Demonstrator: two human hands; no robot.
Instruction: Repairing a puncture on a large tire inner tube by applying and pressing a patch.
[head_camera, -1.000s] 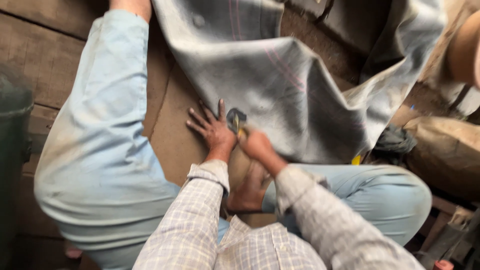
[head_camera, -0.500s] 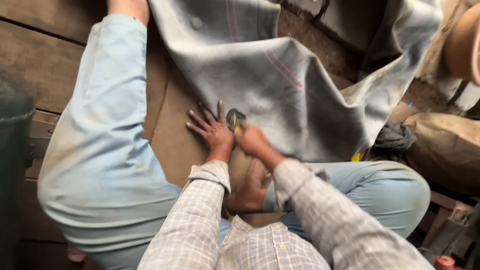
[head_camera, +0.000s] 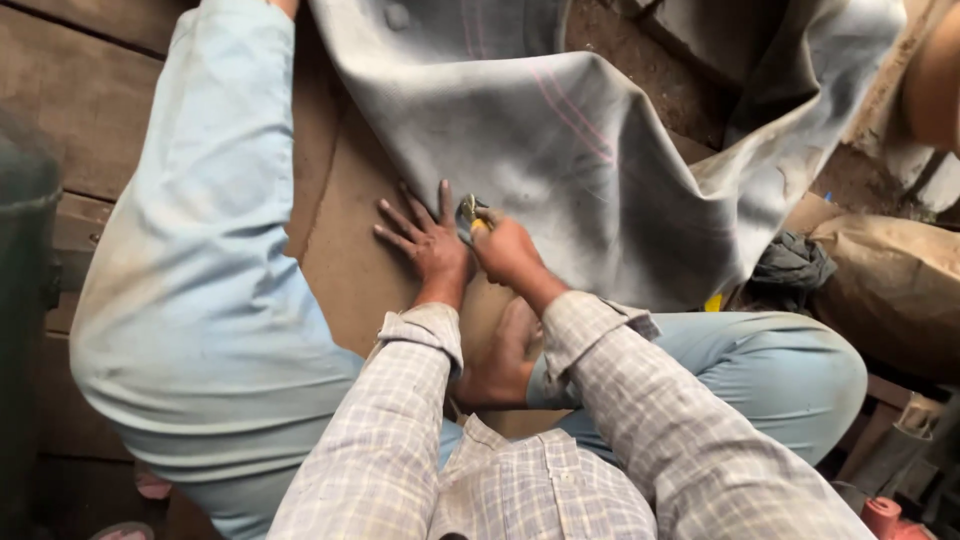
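Your left hand (head_camera: 430, 240) lies flat with fingers spread on the brown board (head_camera: 345, 260), your right hand (head_camera: 508, 250) grips yellow-handled scissors (head_camera: 470, 215) at the near edge of the grey rubber sheet (head_camera: 600, 160), whose cut appears barely begun.

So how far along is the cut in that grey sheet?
Early, it seems. Left hand lies flat by the edge of the grey sheet; right hand works a yellow-handled cutting tool at that edge. No cut length shows behind the tool. The rest of the sheet looks whole.
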